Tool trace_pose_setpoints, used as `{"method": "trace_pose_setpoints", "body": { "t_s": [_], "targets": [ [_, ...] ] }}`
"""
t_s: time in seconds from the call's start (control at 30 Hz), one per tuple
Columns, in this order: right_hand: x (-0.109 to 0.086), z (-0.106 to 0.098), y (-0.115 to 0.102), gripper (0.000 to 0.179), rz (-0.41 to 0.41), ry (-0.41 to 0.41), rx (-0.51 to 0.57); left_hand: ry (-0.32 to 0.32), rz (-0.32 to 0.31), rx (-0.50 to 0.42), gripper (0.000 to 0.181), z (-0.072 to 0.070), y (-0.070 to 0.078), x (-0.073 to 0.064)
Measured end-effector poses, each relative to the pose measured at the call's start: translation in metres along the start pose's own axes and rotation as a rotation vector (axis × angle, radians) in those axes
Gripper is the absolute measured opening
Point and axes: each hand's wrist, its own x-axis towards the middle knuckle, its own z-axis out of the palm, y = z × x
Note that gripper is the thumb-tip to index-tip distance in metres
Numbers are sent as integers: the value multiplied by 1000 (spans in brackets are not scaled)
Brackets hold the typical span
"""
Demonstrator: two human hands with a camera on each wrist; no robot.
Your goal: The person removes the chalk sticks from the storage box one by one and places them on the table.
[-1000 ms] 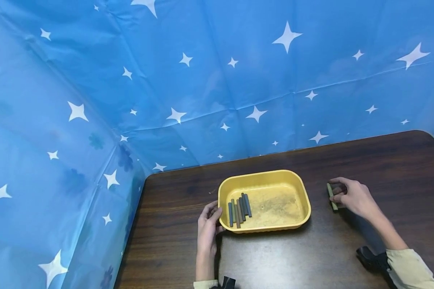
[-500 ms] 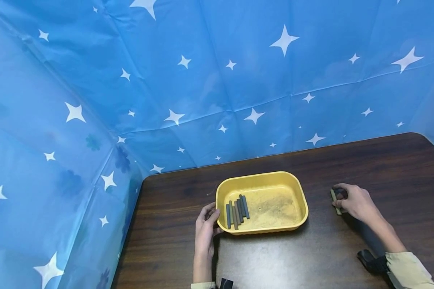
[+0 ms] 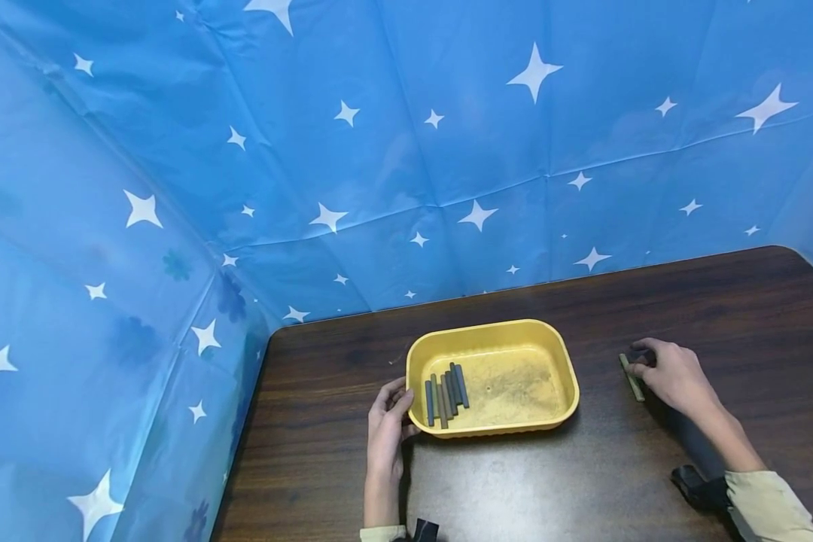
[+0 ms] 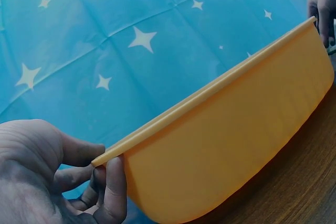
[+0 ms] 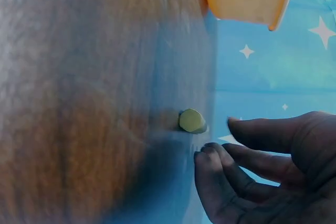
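Note:
A yellow plastic tray stands on the table, with several dark and olive chalk-like sticks side by side at its left end. My left hand pinches the tray's left rim, thumb on top and fingers below, as the left wrist view shows. To the right of the tray, an olive-green chalk-like stick lies on the table. My right hand is just beside it. In the right wrist view, the stick's round end shows apart from the thumb and fingertips, which hold nothing and look smudged with dark dust.
The dark brown wooden table meets a blue star-patterned sheet at its back and left edges. Dark smudges mark the tray's floor. Black straps with cameras sit at both wrists.
My right hand has let go of the olive stick, which now lies slightly farther right on the table. The left hand stays on the tray rim.

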Motion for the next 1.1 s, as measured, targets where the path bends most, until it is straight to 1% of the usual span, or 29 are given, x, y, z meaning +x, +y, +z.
{"method": "trace_pose_setpoints", "body": {
  "t_s": [0.1, 0.2, 0.37, 0.6, 0.83, 1.0, 1.1],
  "targets": [
    [-1, 0, -3, 36, -9, 55, 14, 4, -7, -1, 43, -1, 1, -2],
    [-2, -2, -8, 35, -17, 92, 33, 9, -10, -1, 42, -1, 2, -2],
    [-4, -7, -22, 36, -39, 111, 67, 11, -7, -4, 42, -1, 2, -2],
    [-5, -14, -41, 37, -57, 96, 103, 12, -8, -9, 41, -1, 1, -2],
    [-9, -18, -55, 37, -85, 86, 125, 12, -13, 6, 41, 0, 2, -2],
    [-12, -15, -67, 38, -104, 66, 154, 7, -12, 0, 41, 0, 3, -1],
    [-12, -9, -74, 37, -118, 47, 178, -1, -18, -23, 41, 0, 2, 0]
  ]
}}
